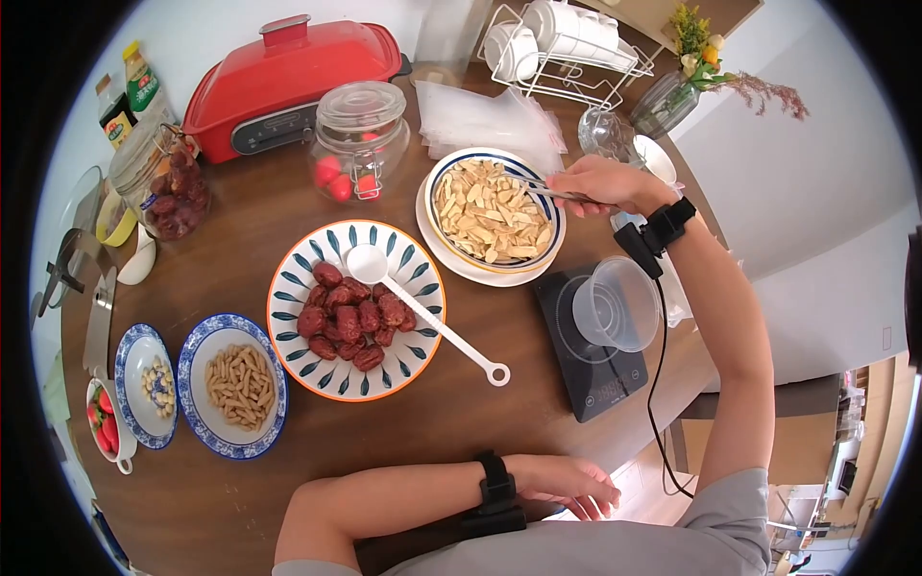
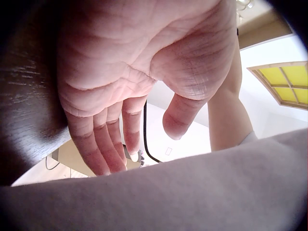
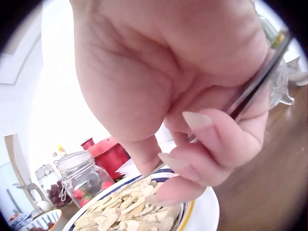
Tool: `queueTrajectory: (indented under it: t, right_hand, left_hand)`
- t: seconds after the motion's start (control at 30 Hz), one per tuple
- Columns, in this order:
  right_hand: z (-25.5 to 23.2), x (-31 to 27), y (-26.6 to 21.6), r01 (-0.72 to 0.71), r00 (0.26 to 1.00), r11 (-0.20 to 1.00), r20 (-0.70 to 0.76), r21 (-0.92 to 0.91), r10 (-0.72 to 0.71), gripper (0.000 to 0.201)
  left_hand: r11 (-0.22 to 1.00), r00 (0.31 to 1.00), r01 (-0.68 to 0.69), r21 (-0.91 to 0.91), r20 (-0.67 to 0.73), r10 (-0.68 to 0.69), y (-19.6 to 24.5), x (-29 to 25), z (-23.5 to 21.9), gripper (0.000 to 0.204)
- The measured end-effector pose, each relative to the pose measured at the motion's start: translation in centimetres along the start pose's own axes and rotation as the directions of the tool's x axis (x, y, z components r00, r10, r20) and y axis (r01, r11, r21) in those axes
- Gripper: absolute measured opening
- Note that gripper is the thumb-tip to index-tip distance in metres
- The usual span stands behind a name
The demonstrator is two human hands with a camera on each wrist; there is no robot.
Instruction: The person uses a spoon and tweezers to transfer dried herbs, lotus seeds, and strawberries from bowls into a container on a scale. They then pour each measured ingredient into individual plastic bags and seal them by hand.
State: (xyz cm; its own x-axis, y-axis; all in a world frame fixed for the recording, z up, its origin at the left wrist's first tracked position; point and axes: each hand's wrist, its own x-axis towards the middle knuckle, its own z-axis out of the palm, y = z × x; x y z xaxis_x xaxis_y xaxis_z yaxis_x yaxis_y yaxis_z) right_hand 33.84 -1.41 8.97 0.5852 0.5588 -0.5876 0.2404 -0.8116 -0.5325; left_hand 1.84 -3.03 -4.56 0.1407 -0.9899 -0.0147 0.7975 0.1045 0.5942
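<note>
My right hand [image 1: 603, 184] grips slim metal tongs [image 1: 544, 190], their tips reaching in over the far right part of a blue-rimmed bowl. Pale dried root slices [image 1: 490, 216] fill this bowl [image 1: 431, 182], which stands on a white plate [image 1: 459, 272]. In the right wrist view the fingers curl round the tongs' shaft [image 3: 262, 72], close above the slices. My left hand [image 1: 565, 480] hangs loosely at the table's near edge with nothing in it. Its palm and relaxed fingers [image 2: 91, 144] show in the left wrist view, beside the grey shirt.
A black scale [image 1: 605, 389] bears a clear plastic tub [image 1: 629, 331]. Left of it, a large patterned bowl [image 1: 288, 360] holds red dates and a white spoon [image 1: 437, 326]. Smaller blue-rimmed dishes [image 1: 192, 422] stand further left. Jars [image 1: 357, 144] and a red electric cooker [image 1: 288, 77] line the back.
</note>
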Motion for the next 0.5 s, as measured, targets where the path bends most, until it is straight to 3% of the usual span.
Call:
queueTrajectory:
  t: [0.13, 0.5]
  right_hand:
    - [0.4, 0.47, 0.17, 0.005, 0.999, 0.999, -0.053, 0.033, -0.003, 0.045]
    - [0.81, 0.57, 0.33, 0.038, 0.999, 0.998, -0.023, 0.048, -0.037, 0.042]
  left_hand:
    - [1.0, 1.0, -0.003, -0.001, 0.003, 0.003, 0.04, -0.03, 0.01, 0.041]
    - [1.0, 1.0, 0.004, 0.013, -0.002, -0.004, -0.01, 0.05, -0.03, 0.037]
